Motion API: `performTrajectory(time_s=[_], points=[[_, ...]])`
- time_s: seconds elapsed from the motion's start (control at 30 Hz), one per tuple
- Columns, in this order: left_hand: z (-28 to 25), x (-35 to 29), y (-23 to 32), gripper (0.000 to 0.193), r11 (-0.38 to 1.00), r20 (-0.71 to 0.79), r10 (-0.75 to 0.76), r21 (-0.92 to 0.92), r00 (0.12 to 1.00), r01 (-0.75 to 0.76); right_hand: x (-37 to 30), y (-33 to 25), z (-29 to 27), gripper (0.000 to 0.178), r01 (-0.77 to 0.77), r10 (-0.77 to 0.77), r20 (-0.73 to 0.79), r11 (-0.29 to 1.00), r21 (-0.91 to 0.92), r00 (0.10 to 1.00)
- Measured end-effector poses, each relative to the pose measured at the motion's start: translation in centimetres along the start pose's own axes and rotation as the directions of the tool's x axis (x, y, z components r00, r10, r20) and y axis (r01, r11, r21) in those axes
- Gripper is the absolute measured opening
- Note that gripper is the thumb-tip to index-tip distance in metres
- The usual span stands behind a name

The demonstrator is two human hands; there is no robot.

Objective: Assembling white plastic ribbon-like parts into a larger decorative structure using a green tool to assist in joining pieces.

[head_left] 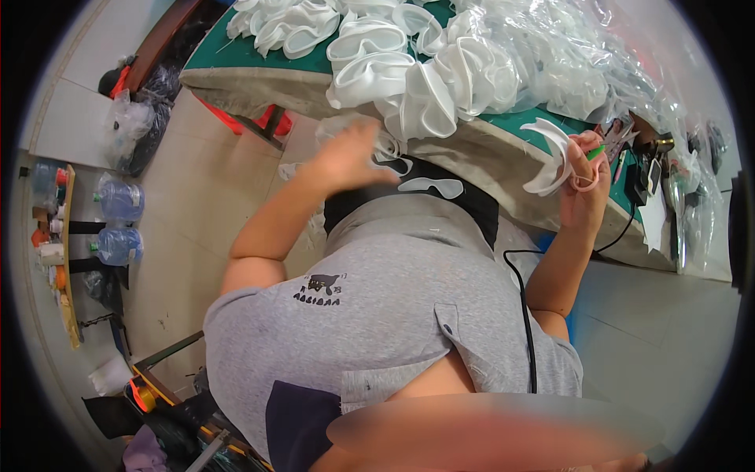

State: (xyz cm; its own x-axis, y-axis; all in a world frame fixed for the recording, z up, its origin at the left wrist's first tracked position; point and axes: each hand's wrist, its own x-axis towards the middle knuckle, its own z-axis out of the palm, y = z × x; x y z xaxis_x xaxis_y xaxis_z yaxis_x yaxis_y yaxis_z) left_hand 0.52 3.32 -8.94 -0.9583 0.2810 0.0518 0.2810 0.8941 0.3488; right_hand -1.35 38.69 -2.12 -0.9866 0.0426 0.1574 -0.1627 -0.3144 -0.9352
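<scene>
My left hand (pixel 346 161), slightly blurred, is over my lap with thumb and fingers apart and nothing visible in its grip. Beside it, a white eye-mask-shaped piece (pixel 432 186) lies flat on my black-covered lap, with more white pieces partly hidden behind the hand. At the table's front right, my right hand (pixel 588 175) is raised and closed around a curved white piece (pixel 553 153). A pink finger loop and a green part, apparently of small scissors (pixel 584 186), also show in that hand; the blades cannot be made out.
White looped, padded pieces (pixel 425 98) are heaped along the green-topped table (pixel 295 69), beside clear plastic bags (pixel 550 59). A black cable (pixel 525 315) runs past my right arm. Blue-tinted water jugs (pixel 119 200) stand by the shelf at left; dark bags (pixel 157 118) lie on the floor.
</scene>
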Motion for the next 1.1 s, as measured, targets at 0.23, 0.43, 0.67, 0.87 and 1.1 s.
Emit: performTrajectory(time_s=[0.23,0.43,0.67,0.87,1.1], points=[[2.7,-0.8,-1.8,0.035,0.996,-0.007,0.071,-0.057,0.997,-0.071,-1.4,-0.6,-0.8,0.030,0.170,-0.166,0.035,0.972,-0.165,0.985],[4.4,-0.8,4.6,0.041,0.902,-0.061,0.405,-0.139,0.912,-0.410,-1.6,-0.3,-1.1,0.030,0.123,-0.119,0.032,0.971,-0.206,0.992],[7.4,2.7,2.5,0.022,0.963,0.395,0.269,-0.095,0.878,-0.253,-3.8,-1.9,-2.6,0.026,0.225,-0.200,0.107,0.909,-0.351,0.974],[-0.6,-0.8,-2.4,0.019,1.000,0.527,-0.013,-0.001,0.850,0.016,-3.7,-2.5,-4.9,0.031,0.236,-0.240,0.022,0.928,-0.288,0.971],[-7.6,-8.8,-7.7,0.051,0.818,-0.034,-0.508,0.294,0.861,0.494,-3.1,-2.0,-3.6,0.027,0.157,-0.160,0.020,0.923,-0.352,0.987]])
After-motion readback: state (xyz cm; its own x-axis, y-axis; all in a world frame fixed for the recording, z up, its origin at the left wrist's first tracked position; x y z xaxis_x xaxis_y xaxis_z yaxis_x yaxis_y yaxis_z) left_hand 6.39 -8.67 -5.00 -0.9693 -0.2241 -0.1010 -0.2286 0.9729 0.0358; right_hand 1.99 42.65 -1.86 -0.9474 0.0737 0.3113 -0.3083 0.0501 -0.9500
